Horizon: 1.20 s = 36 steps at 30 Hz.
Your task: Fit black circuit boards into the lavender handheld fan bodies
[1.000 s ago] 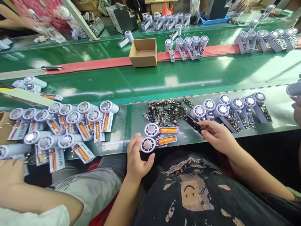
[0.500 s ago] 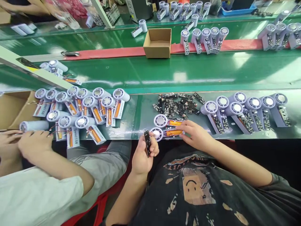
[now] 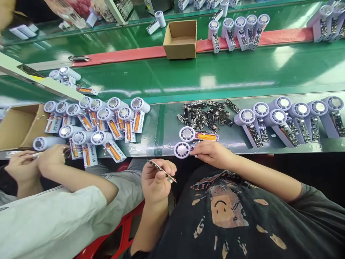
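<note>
My left hand (image 3: 158, 178) is closed on a thin black circuit board (image 3: 161, 170), tilted just off the bench's front edge. My right hand (image 3: 211, 153) lies at the bench edge, its fingers pinched on the handle side of a lilac handheld fan (image 3: 182, 150); they cover that handle and its battery. Touching it from behind is a second lilac fan (image 3: 187, 134), lying with its orange battery (image 3: 206, 137) exposed. Beyond these lies a heap of loose black circuit boards (image 3: 201, 117).
To the right stand several fans with boards fitted (image 3: 247, 117). Several fans with orange batteries (image 3: 114, 131) are on the left, beside a co-worker's hands (image 3: 51, 158) and a cardboard box (image 3: 24, 124). Across the green belt (image 3: 140, 81) sits a small open box (image 3: 180, 51).
My left hand has turned the circuit board from upright to slanting and moved slightly left. My right hand's fingers have gone from stretched over the batteries to pinched at the nearer fan. The view has shifted.
</note>
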Each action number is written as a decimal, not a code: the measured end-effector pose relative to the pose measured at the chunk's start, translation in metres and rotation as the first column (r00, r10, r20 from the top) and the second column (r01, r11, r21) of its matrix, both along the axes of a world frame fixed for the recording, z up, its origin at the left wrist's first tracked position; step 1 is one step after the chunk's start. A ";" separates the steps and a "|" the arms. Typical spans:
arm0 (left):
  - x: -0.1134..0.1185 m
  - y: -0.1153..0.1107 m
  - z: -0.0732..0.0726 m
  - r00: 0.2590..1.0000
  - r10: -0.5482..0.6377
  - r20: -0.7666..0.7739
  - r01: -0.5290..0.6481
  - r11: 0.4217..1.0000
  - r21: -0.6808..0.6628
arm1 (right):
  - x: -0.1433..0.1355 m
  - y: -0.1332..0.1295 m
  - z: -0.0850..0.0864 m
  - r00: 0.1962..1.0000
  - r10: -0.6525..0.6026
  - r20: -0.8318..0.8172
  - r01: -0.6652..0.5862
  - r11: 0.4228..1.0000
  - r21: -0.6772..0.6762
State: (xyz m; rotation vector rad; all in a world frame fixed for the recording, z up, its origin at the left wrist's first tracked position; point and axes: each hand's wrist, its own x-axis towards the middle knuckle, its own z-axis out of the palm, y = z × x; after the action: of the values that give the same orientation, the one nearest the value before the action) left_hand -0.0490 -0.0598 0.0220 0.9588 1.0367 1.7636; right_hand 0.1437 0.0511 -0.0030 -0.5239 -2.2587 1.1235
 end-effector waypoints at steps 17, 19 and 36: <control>-0.058 -0.047 0.025 0.416 -0.157 -0.896 0.065 0.988 -0.143 | -0.014 0.009 0.015 0.969 -0.232 0.087 0.247 0.937 -0.246; -0.059 -0.051 0.024 0.394 -0.175 -0.902 0.058 0.984 -0.166 | -0.022 0.012 0.019 0.969 -0.218 0.115 0.241 0.938 -0.251; 0.007 -0.016 -0.015 0.996 -0.054 -0.072 0.043 0.988 -0.148 | 0.029 -0.013 0.008 0.838 -0.308 0.452 0.112 0.906 0.408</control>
State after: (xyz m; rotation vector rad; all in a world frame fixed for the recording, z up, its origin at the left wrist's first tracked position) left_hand -0.0423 -0.0762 0.0067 0.9564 1.1644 1.5984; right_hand 0.1732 0.0385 0.0048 -0.9782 -2.6839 0.4515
